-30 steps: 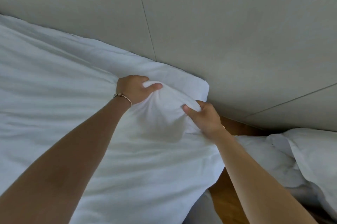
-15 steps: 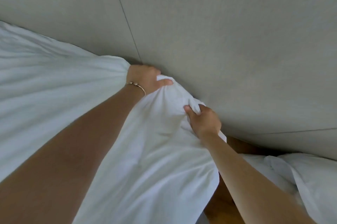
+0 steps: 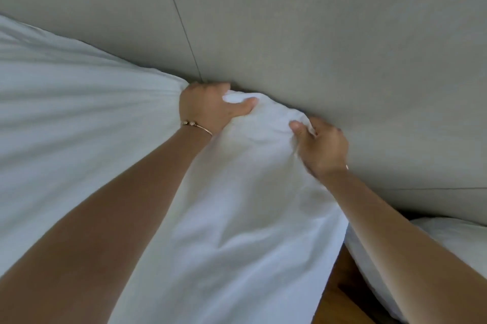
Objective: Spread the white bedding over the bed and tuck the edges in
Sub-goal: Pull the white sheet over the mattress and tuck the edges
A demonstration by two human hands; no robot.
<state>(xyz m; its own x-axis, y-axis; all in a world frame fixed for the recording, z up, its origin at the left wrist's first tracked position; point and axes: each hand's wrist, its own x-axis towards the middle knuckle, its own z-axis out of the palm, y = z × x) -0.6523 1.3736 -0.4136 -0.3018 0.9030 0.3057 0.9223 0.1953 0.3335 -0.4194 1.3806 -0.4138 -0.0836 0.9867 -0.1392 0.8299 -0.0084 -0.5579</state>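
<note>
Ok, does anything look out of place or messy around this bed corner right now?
Nothing looks damaged. The white bedding is bunched at the corner against the grey headboard, gripped by the left hand and right hand, not yet tucked. More white linen lies loose at lower right.

A grey-green fabric-textured panelled wall (image 3: 316, 33), split by one slanted vertical seam (image 3: 179, 17) and a horizontal seam (image 3: 434, 188) low on the right, fills the upper view in soft, even light, with a strip of brown wooden floor (image 3: 340, 297) at bottom right.
</note>
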